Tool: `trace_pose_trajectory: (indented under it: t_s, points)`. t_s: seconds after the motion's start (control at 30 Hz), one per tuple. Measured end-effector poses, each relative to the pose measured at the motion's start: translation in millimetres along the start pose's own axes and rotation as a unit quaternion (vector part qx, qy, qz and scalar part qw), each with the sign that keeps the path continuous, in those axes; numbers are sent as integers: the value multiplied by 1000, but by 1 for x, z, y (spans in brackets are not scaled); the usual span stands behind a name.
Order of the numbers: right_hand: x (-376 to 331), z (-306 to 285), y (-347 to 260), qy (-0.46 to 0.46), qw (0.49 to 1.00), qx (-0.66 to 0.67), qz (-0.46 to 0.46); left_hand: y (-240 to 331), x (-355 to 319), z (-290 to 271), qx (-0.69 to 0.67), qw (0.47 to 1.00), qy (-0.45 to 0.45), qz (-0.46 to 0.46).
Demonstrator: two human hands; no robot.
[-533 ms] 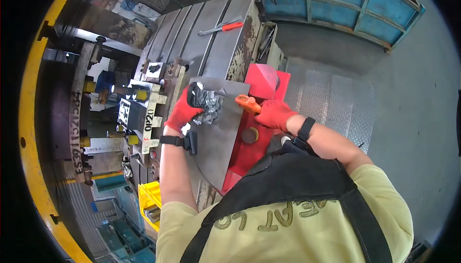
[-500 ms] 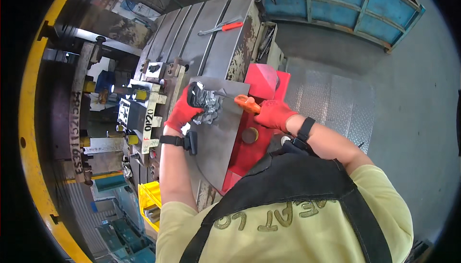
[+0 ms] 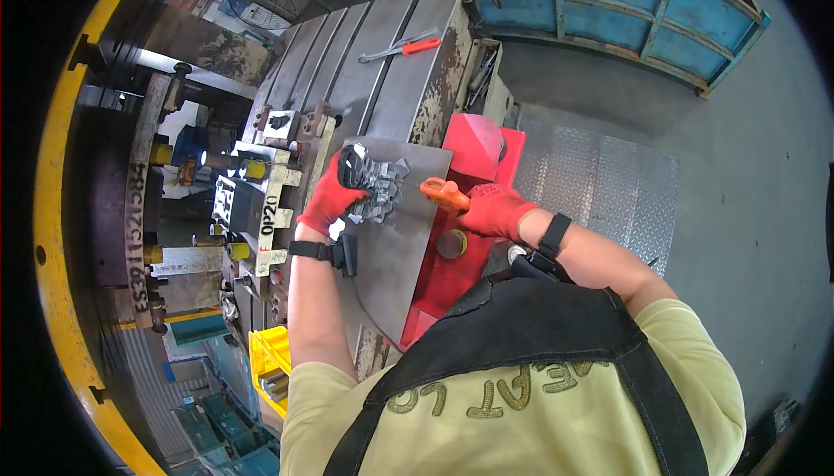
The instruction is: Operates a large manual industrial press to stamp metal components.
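Observation:
My left hand [image 3: 328, 191], in a red glove with a black palm, is closed on the left side of a cluster of shiny stamped metal parts [image 3: 375, 188]. These parts sit over a flat grey metal plate [image 3: 395, 254], their jagged edges facing right. In my right hand [image 3: 497, 212], also red-gloved, is an orange-handled tool [image 3: 445, 194] with its fingers wrapped round the handle. A thin dark shaft points from it toward the parts; its tip is too fine to make out.
Left of the plate stands a die block [image 3: 269, 207] on the slotted machine bed [image 3: 347, 85]. Red-handled pliers [image 3: 404, 47] lie farther back. A red stand [image 3: 456, 259] adjoins the plate on the right, a yellow bin [image 3: 271, 359] is at the lower left, and a blue metal container [image 3: 608, 11] stands behind.
The orange-handled tool has shifted slightly left and its handle has turned a little. The metal parts in my left hand have tilted, with one piece now standing out toward the right.

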State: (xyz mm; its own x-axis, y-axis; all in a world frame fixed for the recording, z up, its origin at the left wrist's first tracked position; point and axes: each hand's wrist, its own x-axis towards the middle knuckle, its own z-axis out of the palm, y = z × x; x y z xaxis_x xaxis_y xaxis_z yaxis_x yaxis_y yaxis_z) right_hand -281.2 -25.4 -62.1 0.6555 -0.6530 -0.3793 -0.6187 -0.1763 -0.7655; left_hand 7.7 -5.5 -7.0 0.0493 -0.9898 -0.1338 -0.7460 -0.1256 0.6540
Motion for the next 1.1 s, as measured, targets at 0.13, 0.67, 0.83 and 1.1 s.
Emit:
trace_pose_trajectory:
  t_s: [0.13,0.67,0.83,1.1]
  points:
    - [-7,-4,-10,3,1000,2,-4,7,-3,-1,-18,1000,-10,-24]
    - [-4,-5,-3,14,999,19,-28,4,-4,1,-16,1000,-10,-4]
    - [-3,-3,-4,37,999,17,-14,13,-5,2,26,1000,-1,-11]
    - [-8,-10,-4,-23,999,22,-12,33,-10,5,26,999,-6,-24]
